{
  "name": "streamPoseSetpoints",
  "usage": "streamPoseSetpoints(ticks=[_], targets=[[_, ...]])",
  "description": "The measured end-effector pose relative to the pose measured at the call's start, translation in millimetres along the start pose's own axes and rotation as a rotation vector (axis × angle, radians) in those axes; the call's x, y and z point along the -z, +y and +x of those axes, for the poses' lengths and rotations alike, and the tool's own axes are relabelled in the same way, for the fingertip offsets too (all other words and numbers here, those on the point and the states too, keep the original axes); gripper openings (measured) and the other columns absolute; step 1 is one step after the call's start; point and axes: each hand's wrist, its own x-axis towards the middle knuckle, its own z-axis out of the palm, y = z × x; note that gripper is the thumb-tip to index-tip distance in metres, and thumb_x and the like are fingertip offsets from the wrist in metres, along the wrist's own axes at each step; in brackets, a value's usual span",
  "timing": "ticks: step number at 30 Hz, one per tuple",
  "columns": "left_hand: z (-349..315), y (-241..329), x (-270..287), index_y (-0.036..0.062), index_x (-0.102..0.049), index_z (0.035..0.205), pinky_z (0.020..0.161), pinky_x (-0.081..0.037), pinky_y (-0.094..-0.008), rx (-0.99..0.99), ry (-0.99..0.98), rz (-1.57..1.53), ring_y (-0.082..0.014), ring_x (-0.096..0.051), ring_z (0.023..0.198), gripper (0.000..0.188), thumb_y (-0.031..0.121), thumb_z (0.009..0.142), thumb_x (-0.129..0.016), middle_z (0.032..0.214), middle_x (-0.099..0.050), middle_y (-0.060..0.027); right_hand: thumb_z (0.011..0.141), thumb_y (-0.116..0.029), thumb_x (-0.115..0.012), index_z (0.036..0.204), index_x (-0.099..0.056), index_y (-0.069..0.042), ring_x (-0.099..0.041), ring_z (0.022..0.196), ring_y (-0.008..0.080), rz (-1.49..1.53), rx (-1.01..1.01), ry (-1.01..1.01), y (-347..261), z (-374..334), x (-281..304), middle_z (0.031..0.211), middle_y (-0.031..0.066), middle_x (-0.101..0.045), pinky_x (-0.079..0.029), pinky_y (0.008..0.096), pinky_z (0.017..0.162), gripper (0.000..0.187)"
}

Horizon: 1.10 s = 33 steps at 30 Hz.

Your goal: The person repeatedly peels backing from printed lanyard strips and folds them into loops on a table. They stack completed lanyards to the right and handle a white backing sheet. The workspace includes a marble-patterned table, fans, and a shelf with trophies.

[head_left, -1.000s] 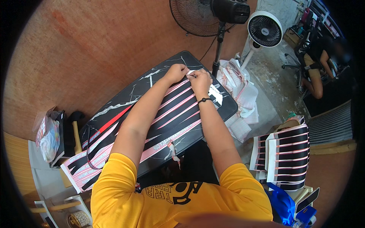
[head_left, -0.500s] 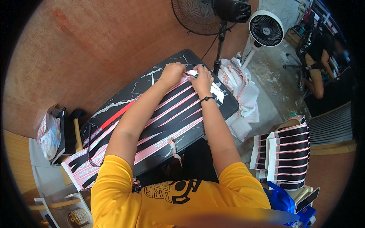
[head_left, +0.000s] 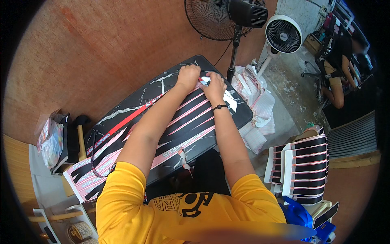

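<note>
My left hand (head_left: 189, 77) is closed in a fist near the table's far end. A bit of red ribbon shows between it and my right hand. The long red printed ribbon (head_left: 140, 110) lies to the left of my left forearm and passes out of sight under it. My right hand (head_left: 214, 86), fingers bent, pinches at the far end of a striped sheet (head_left: 185, 115) of black, pink and white strips. What lies under its fingertips is partly hidden. Loose black strips (head_left: 109, 150) fan out over the sheet's near left part.
The black marble-patterned table (head_left: 134, 97) stands by a wooden wall. Two fans, one black (head_left: 248, 14) and one white (head_left: 283, 34), stand beyond it. Piled sheets (head_left: 256, 95) lie right of the table, with more striped sheets (head_left: 306, 166) nearer me. Another person (head_left: 337, 69) sits at far right.
More of the red ribbon shows beside my left forearm, which has shifted slightly right. My left fist has turned a little; my right hand stays at the sheet's far end.
</note>
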Motion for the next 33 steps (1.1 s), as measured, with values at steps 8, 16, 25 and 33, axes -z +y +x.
streamPoseSetpoints(ticks=[8, 16, 25, 33], targets=[[9, -5, -5, 0.0038, -0.063, 0.089, 0.077, -0.053, -0.0423, 0.06, 0.011, -0.039, -0.0323, -0.068, 0.088, 0.012, 0.009, 0.079, -0.062, 0.09, -0.068, -0.0166, 0.067, -0.024, -0.086, 0.114, -0.06, -0.017, -0.052, 0.12, 0.0314, 0.012, -0.023, -0.039, -3, 0, 5, 0.118, 0.0082, -0.061, -0.038, 0.0494, 0.099, 0.054], [14, -54, 3, -0.0007, -0.059, 0.106, 0.073, -0.054, -0.0451, 0.34, 0.033, -0.45, -0.0337, -0.07, 0.084, 0.018, 0.008, 0.09, -0.061, 0.098, -0.068, -0.0217, 0.069, -0.018, -0.084, 0.112, -0.064, -0.016, -0.055, 0.117, 0.0304, 0.038, -0.016, 0.011, 3, -1, 2, 0.115, 0.0078, -0.063, -0.04, 0.0491, 0.097, 0.047], [-10, -4, -11, 0.0004, -0.067, 0.108, 0.08, -0.052, -0.0363, 0.303, -0.14, -0.8, -0.0235, -0.065, 0.086, 0.037, 0.017, 0.077, -0.079, 0.095, -0.068, -0.0151, 0.071, 0.008, -0.067, 0.099, -0.07, -0.009, -0.066, 0.093, 0.0303, 0.39, -0.063, 0.049, 31, 15, -10, 0.094, 0.0087, -0.069, -0.051, 0.0402, 0.081, 0.033], [-23, 21, -9, 0.0004, -0.071, 0.097, 0.084, -0.05, -0.0435, 0.416, -0.009, -0.749, -0.0373, -0.065, 0.096, 0.023, 0.017, 0.082, -0.074, 0.1, -0.066, -0.0208, 0.068, 0.007, -0.07, 0.091, -0.071, -0.007, -0.066, 0.091, 0.0308, 0.256, 0.016, 0.089, 24, 9, -5, 0.091, 0.011, -0.069, -0.051, 0.0417, 0.081, 0.027]])
